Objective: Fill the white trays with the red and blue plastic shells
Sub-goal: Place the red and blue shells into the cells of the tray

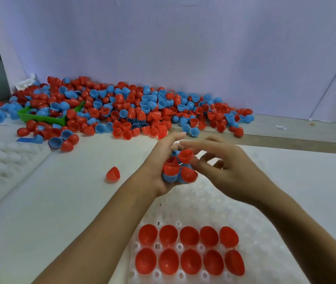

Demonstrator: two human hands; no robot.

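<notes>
The worktop (64,191) under me is pale and white, with a bare grey strip running across its far right part. A plain lilac-white wall (183,48) stands right behind it, and a seam line runs up that wall at the far right. I can read no brand, label or writing anywhere.

My left hand (163,160) cups a cluster of red and blue shells (180,170), its fingers curled round them. My right hand (224,167) is just beside it, its fingers (191,143) loosely spread, their tips at the top red shell (185,155); I cannot tell whether they pinch it.

Near me lies a white tray (204,203) with two rows of five red shells (189,250) seated open side up in its pockets. Another white tray (3,160) lies at the left. One loose red shell (113,174) sits on the worktop left of my hands. Against the far wall spreads the big pile of red and blue shells (132,107), half burying a green tray (42,117) at the far left
</notes>
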